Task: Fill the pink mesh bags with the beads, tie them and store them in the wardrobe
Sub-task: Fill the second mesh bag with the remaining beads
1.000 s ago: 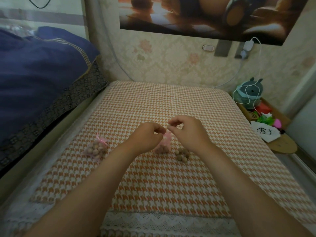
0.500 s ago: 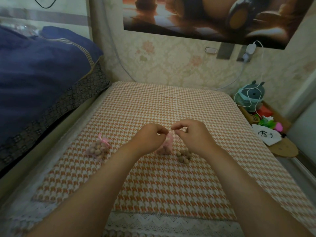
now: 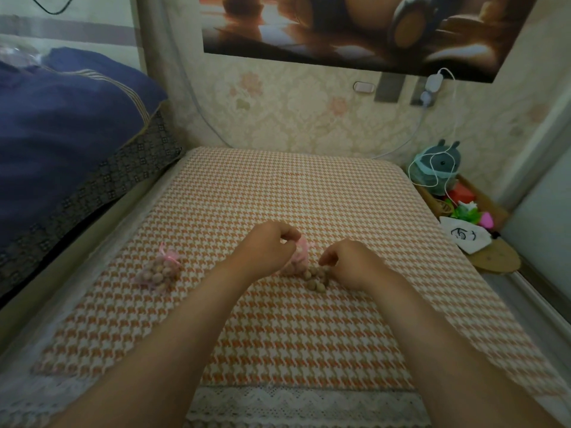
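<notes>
The left hand [image 3: 266, 251] pinches the top of a pink mesh bag [image 3: 299, 258] that hangs just below its fingers [image 3: 289, 234]. The right hand [image 3: 352, 263] curls its fingers [image 3: 332, 257] down onto the loose beads [image 3: 315, 278] beside that bag. A tied bag [image 3: 159, 270] lies well left of both hands.

left hand [image 3: 265, 249], right hand [image 3: 350, 264], both in curled-finger grip

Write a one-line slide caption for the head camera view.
Left hand pinches a pink mesh bag while right hand reaches the loose beads; a filled bag lies to its left.
</notes>
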`<state>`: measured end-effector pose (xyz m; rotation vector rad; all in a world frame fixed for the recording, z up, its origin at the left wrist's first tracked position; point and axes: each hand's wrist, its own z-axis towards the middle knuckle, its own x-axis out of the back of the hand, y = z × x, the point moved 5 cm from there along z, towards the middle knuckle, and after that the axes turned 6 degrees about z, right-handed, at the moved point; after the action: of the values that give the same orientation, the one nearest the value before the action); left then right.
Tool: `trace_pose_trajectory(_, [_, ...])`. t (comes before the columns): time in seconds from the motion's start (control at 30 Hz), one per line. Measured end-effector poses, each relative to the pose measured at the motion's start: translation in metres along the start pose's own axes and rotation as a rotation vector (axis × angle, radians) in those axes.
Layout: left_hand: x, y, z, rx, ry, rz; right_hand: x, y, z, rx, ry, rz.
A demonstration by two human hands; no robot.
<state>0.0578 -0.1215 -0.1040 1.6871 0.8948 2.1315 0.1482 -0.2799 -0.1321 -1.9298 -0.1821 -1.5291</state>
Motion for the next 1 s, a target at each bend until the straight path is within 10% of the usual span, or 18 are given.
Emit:
trace_pose_trajectory(0.4, [0.001, 0.001, -0.002, -0.039, -0.032, -0.004, 0.043, -0.046, -0.009, 0.264, 0.33, 0.47])
trace_pose_trajectory(1.0, [0.001, 0.0, 0.002, -0.065, -0.049, -0.013, 0.023, -0.055, -0.011, 0.218, 0.162, 0.039])
